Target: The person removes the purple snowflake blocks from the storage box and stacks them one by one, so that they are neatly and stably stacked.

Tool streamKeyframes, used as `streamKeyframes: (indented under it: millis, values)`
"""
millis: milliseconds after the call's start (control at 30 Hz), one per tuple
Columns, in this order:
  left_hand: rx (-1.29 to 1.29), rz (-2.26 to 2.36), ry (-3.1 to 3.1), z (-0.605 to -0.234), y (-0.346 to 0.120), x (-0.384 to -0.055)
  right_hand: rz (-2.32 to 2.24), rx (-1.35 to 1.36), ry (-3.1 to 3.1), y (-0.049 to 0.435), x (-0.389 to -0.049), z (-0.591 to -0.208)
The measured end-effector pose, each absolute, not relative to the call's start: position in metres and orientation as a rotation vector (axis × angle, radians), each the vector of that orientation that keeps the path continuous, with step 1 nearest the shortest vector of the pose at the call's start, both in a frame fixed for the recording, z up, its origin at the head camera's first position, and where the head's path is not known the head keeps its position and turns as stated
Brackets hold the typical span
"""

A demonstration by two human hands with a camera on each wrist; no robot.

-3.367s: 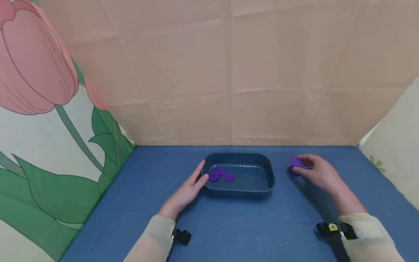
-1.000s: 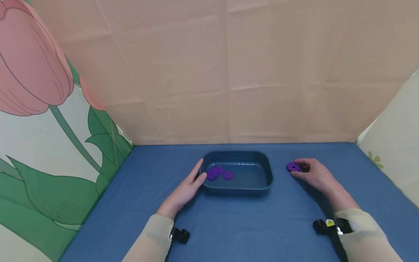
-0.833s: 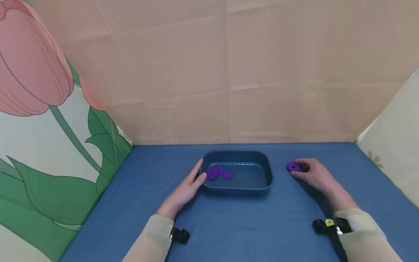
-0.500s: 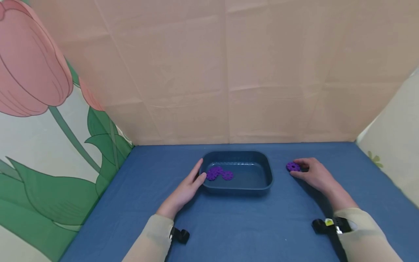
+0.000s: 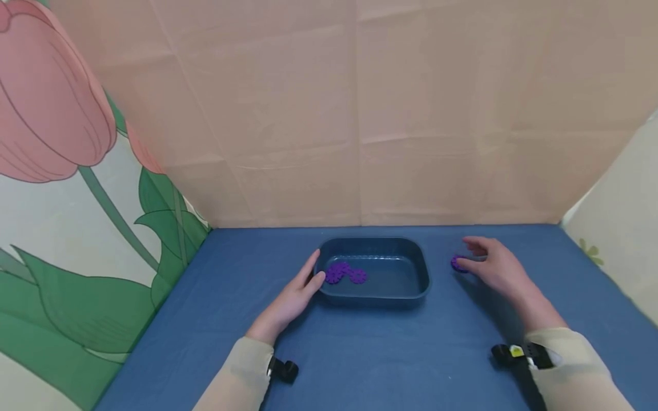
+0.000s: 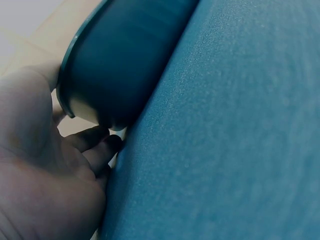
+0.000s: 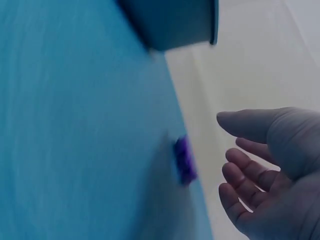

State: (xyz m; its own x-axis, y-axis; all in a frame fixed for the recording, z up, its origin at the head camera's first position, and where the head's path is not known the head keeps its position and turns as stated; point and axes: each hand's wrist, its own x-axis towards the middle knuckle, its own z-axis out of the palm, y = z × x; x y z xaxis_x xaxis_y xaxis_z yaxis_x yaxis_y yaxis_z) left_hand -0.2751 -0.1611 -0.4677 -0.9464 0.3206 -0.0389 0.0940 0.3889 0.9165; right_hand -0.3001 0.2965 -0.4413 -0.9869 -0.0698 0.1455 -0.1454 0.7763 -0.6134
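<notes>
My left hand [image 5: 288, 302] rests against the left end of the dark blue tray [image 5: 401, 299], thumb and forefinger fairly straight along its rim; lower fingers bend beside its wall in the left wrist view. Inside the tray, several purple flower-shaped discs [image 5: 358, 276] lie at the left side. To the tray's right, a small stack of purple discs [image 5: 456, 264] sits on the table, partly hidden by my right thumb in the head view. Just above it hovers my right hand [image 5: 498, 268], with thumb and fingers apart. The right wrist view shows the stack [image 7: 185, 160] separate from the hand [image 7: 280, 170].
Blue cloth [image 5: 380, 354] covers the table. Behind it rises a beige sheet [image 5: 360, 142]. A wall with painted tulips [image 5: 56, 114] stands at the left, and a pale wall [image 5: 627, 228] at the right.
At first my right hand held a purple disc above another. It then lowered the disc onto it; now its fingers have spread and lifted away. The left hand has stayed at the tray.
</notes>
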Motion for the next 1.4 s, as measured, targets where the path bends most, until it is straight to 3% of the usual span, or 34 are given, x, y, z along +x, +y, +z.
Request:
streamKeyframes:
  millis: [567, 967, 1400]
  values:
    - [0.372, 1.594, 2.421, -0.463, -0.160, -0.273, 1.087, 0.461, -2.745, 0.192, -0.294, -0.395]
    - [0.369, 1.597, 2.426, -0.464, -0.159, -0.273, 1.094, 0.606, -2.840, 0.130, -0.301, -0.404]
    - [0.337, 1.585, 2.433, -0.462, -0.159, -0.272, 0.983, 0.655, -2.913, 0.101, -0.315, -0.422]
